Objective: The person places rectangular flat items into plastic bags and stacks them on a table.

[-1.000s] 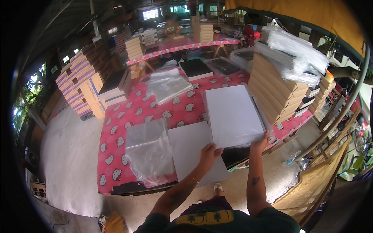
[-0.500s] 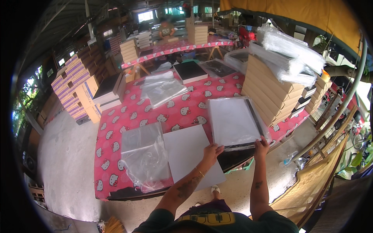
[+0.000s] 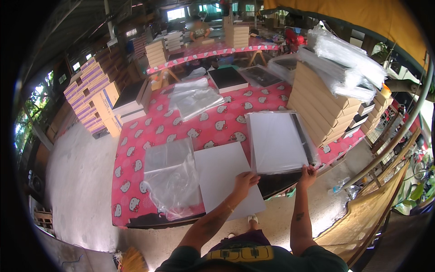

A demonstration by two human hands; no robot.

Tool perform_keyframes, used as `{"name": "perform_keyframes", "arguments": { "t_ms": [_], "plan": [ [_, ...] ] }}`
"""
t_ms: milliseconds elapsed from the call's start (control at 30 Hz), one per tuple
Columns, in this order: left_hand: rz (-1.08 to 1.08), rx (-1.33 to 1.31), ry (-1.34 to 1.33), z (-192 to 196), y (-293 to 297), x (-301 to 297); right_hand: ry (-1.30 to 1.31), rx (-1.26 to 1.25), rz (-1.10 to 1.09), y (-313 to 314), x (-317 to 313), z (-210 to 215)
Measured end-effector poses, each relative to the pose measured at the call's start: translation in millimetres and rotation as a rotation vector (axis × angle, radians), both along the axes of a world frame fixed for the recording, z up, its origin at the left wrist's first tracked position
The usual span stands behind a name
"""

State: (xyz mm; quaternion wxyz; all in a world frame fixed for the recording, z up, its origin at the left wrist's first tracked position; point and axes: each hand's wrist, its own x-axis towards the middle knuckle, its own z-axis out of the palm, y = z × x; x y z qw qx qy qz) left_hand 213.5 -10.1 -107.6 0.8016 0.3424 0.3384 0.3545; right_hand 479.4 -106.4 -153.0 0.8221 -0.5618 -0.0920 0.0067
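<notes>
A clear plastic bag [image 3: 312,154] holding a white sheet [image 3: 277,143] lies at the table's right front, with a dark strip along the sheet's right side. My right hand [image 3: 307,177] pinches the bag's near right corner. At its near left corner is my left hand [image 3: 246,182], fingers closed together; the film between them is hard to see. Below my left wrist a bare white sheet [image 3: 222,174] lies partly over the front edge. Left of it rests an empty-looking clear plastic bag [image 3: 172,177], flat and wrinkled.
Tall cardboard boxes [image 3: 317,106] stand at the right, topped with clear plastic packs [image 3: 346,59]. More plastic bags [image 3: 195,99] and a black-topped white box [image 3: 228,79] sit farther back on the pink table [image 3: 129,163]. Stacked cartons [image 3: 93,95] rise at the left. A person [image 3: 199,31] is at the far table.
My left hand has drawn slightly toward me and left of the bag's corner. My right hand stays at the near right corner. The whole view has shifted a little to the right.
</notes>
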Motion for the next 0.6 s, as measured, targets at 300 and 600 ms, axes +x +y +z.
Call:
{"name": "perform_keyframes", "arguments": {
  "t_ms": [300, 600],
  "plan": [
    [0.353, 1.151, 1.108, 18, -20, -209, -0.891, -0.834, 0.020, -11, -74, 52],
    [0.571, 1.134, 1.382, 2, -3, -310, -0.931, -0.845, 0.134, 11, -98, 57]
  ]
}}
